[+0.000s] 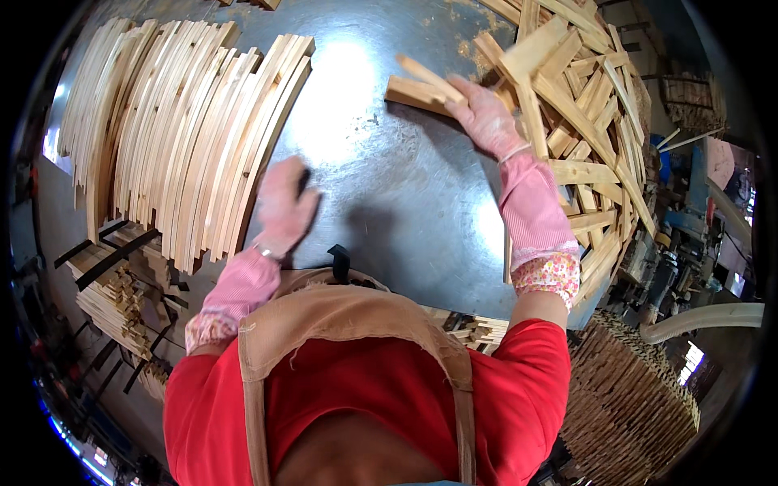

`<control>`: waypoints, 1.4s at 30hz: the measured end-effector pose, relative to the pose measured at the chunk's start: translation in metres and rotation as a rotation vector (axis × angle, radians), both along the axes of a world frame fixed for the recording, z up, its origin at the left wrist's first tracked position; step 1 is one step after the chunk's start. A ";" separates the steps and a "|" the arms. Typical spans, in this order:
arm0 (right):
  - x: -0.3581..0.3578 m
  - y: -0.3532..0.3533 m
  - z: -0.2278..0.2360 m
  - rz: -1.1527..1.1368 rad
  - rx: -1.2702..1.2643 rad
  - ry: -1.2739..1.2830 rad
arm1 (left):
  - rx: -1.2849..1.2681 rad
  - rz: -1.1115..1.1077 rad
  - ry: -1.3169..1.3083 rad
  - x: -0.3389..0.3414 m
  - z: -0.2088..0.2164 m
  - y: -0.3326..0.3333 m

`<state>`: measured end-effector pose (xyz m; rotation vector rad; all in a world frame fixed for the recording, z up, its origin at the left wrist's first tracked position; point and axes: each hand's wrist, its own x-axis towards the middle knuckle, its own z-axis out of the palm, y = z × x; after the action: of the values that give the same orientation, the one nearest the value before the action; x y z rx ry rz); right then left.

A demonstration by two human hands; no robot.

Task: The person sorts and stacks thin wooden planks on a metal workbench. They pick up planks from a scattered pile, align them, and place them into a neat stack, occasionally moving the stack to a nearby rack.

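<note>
My right hand (489, 120), pinkish and apparently gloved, grips a narrow wooden strip (425, 75) whose free end points up and left. Just below that strip, a thicker wooden piece (415, 95) lies on the metal tabletop (365, 154); whether my fingers touch it I cannot tell. My left hand (284, 211) is over the table beside the row of wooden strips (182, 130). It is slightly blurred, with the thumb apart from the fingers and nothing visible in it. The strips stand side by side, their near ends uneven.
A tangled heap of loose wooden pieces (579, 121) covers the right side of the table. Below the left edge are stacked wood pieces (113, 304) and black metal bars (117, 259). At lower right stands a tall wood stack (628, 397), near a pale flexible hose (705, 318).
</note>
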<state>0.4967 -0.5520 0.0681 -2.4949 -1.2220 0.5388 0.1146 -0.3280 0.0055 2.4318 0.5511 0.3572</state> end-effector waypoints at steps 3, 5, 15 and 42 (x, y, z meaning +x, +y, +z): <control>0.002 0.052 0.036 -0.251 0.316 0.392 | -0.609 -0.020 0.219 0.085 0.026 -0.053; 0.024 0.080 0.060 -0.226 0.471 0.855 | -0.677 -0.167 0.039 0.110 -0.011 -0.073; 0.076 0.098 -0.071 -0.640 0.553 0.074 | -0.447 0.136 0.388 0.074 0.041 -0.012; 0.166 -0.019 -0.018 -1.186 0.924 1.024 | -0.410 -0.390 0.268 0.404 -0.027 0.072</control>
<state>0.6626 -0.5711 0.0504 -1.3400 0.3953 0.5540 0.5190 -0.2558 -0.0217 2.1278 0.2187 -0.2292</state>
